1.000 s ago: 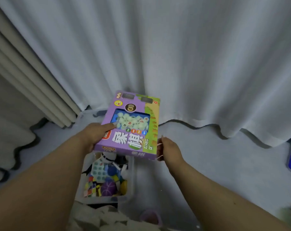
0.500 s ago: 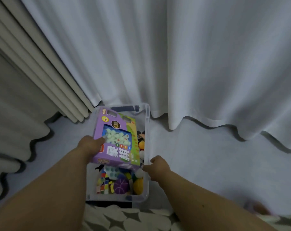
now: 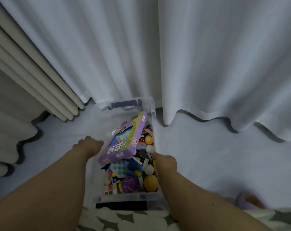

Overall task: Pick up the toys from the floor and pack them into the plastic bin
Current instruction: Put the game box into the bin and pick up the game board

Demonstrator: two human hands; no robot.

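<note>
Two hands at the clear plastic bin (image 3: 152, 110), left hand (image 3: 89, 144) and right hand (image 3: 165, 161) finger states unclear, purple game box (image 3: 124, 142) tilted on toys between their fingers

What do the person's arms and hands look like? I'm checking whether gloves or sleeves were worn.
Both forearms are bare up to the frame edge: no sleeves in view. The left hand and right hand wear no gloves, and no watch, bracelet or ring is visible, though the fingers are mostly hidden.

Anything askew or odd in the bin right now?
Yes: the purple box lies tilted on the toy pile, its far corner propped against the bin wall, not flat. Left hand sits beside it; right hand is at the right rim.
</note>
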